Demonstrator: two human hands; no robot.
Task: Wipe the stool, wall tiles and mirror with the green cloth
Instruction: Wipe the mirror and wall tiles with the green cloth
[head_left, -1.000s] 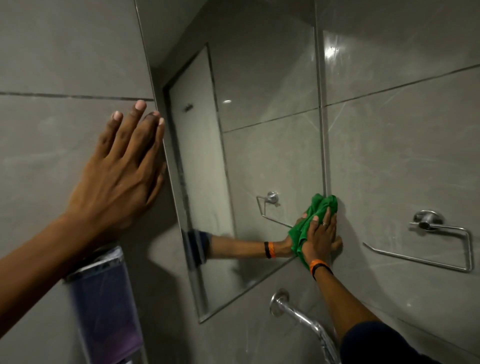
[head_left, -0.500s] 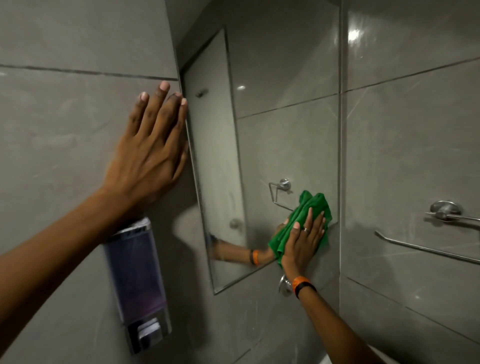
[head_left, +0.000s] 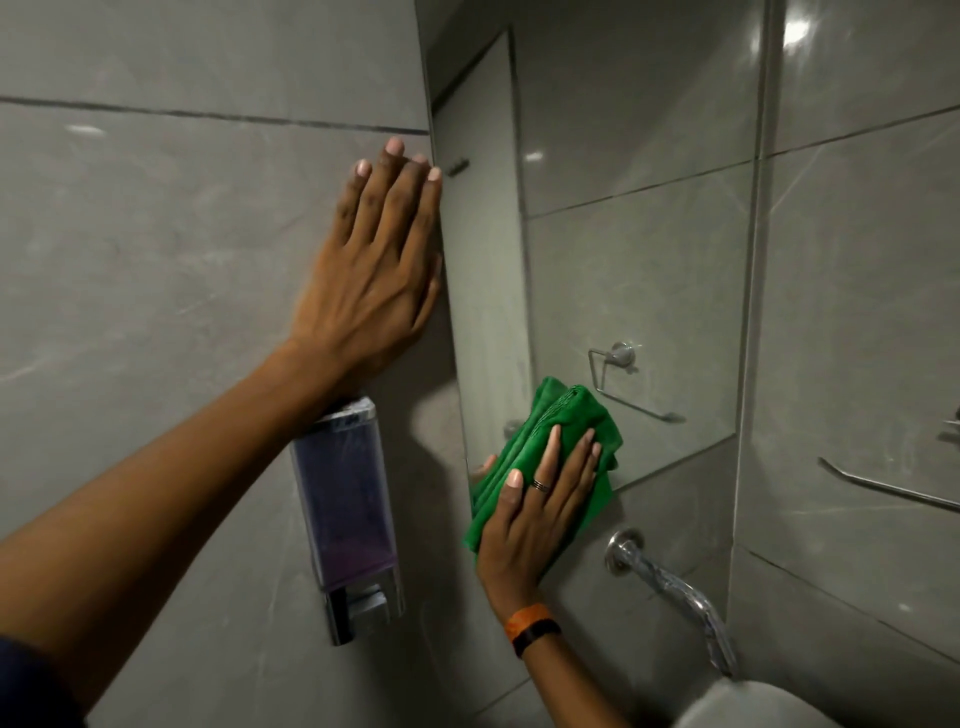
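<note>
left hand (head_left: 376, 270): flat, fingers extended upward | right hand (head_left: 535, 514): flat, fingers spread, palm pressing forward

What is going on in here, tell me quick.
A person is wiping the mirror in a tiled bathroom. The right hand presses a folded green cloth flat against the mirror's lower left corner. The left hand lies open on the wall tile beside the mirror's left edge, above a wall-mounted soap dispenser. A tap sticks out of the wall below the mirror. No stool is in view.
</note>
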